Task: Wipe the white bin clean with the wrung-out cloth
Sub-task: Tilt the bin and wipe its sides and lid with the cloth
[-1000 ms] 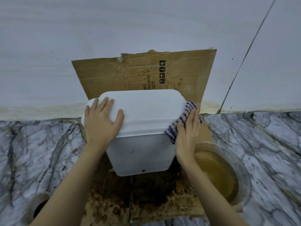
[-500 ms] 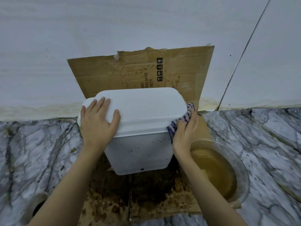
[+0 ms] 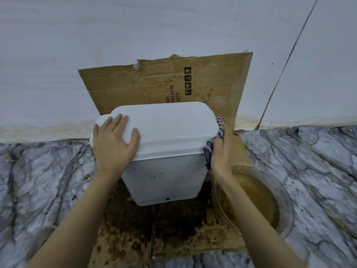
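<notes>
In the head view, the left grip [image 3: 114, 144] is lying released, fingers straight and spread, pressing down on the lid end of the white, round-cornered plastic bin [image 3: 170, 132]. The bin is standing upright between the two grips on a bent, brown-stained corrugated cardboard sheet [image 3: 135, 84]. The right grip [image 3: 221, 151] is also lying flat rather than clenched, its straight fingers pressing the blue-and-white striped woven cloth [image 3: 209, 151] against the bin's end wall just under the lid's lip. The likeliest trouble is coming from that sideways push, which is meeting only the left grip's downward pressure, so the smooth, tapering, probably light bin may be sliding or tipping on the wet-looking cardboard. Just below and outside the right grip, a clear glass bowl [image 3: 289, 206] is holding murky brown water. A dropping forearm or a shoved bin could be knocking it and slopping water over the glossy grey-veined marble floor [image 3: 309, 161]. The thin cloth, held by pressure alone, may be slipping out. Dark specks are dotting the bin's matte front wall between the two grips, so the wiping is looking unfinished.
</notes>
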### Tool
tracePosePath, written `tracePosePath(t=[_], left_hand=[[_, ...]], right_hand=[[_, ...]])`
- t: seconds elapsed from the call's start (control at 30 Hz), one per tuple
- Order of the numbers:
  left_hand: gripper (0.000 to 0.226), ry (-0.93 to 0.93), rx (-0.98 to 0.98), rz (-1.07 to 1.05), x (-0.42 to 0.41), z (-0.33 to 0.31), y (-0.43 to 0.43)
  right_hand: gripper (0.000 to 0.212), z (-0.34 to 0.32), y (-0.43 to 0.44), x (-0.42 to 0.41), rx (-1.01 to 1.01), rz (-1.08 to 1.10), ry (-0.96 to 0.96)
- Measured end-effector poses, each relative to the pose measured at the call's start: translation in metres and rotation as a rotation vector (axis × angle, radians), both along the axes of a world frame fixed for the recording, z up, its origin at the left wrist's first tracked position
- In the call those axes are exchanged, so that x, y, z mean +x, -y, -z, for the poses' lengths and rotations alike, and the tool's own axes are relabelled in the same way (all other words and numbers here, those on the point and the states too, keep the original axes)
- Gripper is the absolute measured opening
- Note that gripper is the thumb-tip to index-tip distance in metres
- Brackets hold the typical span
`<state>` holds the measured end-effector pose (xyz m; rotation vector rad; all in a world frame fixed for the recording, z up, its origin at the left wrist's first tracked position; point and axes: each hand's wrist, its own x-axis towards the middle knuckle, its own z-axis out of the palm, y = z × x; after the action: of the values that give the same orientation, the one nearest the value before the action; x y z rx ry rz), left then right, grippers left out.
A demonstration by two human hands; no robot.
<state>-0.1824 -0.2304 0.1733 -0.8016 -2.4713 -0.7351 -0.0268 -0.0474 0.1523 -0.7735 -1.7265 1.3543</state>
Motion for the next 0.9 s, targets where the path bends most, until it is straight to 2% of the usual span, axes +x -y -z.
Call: tracePosePath(t=[0.13,0.2,0.27,0.33,0.4,0.5,0.6,0.8,0.83,0.9], left_hand=[[0.065,0.009,-0.018,0.011,0.0,-0.003,-0.001],[0.065,0.001,-0.022,0.012,0.0,-0.003,-0.001],[0.066,0.003,-0.027,0.005,0.0,-0.002,0.0],[0.067,0.012,-0.025,0.001,-0.002,-0.002,0.0],[0.067,0.015,-0.027,0.006,-0.003,-0.002,-0.001],[0.066,0.014,-0.034,0.016,-0.004,-0.002,-0.001],[0.066,0.026,-0.028,0.012,-0.005,-0.002,0.0],[0.056,0.051,0.005,0.021,-0.006,-0.003,0.002],[0.054,0.053,0.006,0.026,-0.006,-0.003,0.003],[0.053,0.06,0.0,0.034,-0.004,-0.003,0.005]], right_hand=[[0.038,-0.022,-0.023,-0.004,-0.202,-0.048,-0.025],[0.034,-0.026,-0.032,-0.008,-0.243,-0.025,0.032],[0.037,-0.021,-0.024,-0.013,-0.233,0.043,-0.029],[0.041,-0.007,-0.004,-0.015,-0.066,0.118,-0.028],[0.048,0.004,0.016,-0.016,0.219,0.214,0.124],[0.054,0.013,0.028,-0.021,0.539,0.3,0.269],[0.05,0.012,0.045,-0.035,0.838,0.238,0.405],[0.05,-0.027,0.082,-0.062,0.934,-0.048,0.533],[0.048,-0.033,0.077,-0.06,0.912,-0.132,0.498],[0.04,-0.047,0.061,-0.05,0.739,-0.302,0.337]])
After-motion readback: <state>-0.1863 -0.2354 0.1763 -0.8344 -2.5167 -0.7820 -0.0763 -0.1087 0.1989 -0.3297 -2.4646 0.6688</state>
